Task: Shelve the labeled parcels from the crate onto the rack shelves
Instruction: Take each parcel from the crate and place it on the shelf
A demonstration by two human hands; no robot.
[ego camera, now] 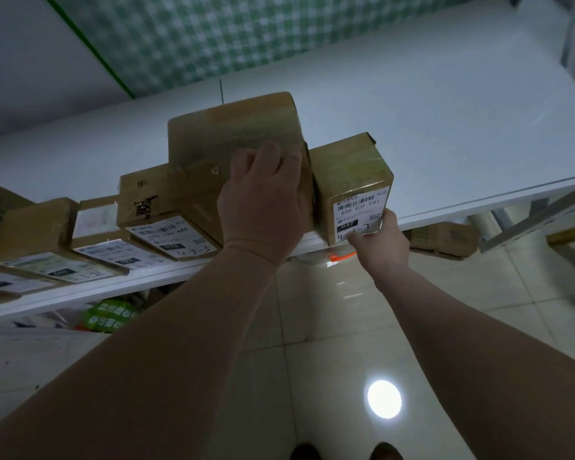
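Observation:
A white rack shelf (445, 134) runs across the view with a row of brown cardboard parcels along its front edge. My left hand (263, 207) grips a tall brown parcel (233, 127) standing on the shelf, fingers curled over its right side. Right beside it stands a smaller labeled parcel (352, 174) with a white barcode label marked 032. My right hand (379, 240) touches that parcel's lower front at the label; its fingers are partly hidden, and the grip is unclear. The crate is out of view.
Several labeled parcels (176, 227) line the shelf to the left. More boxes (445, 240) and a green bag (110, 315) lie on the lower shelf. The right half of the shelf top is bare. Pale floor tiles (346, 327) lie below.

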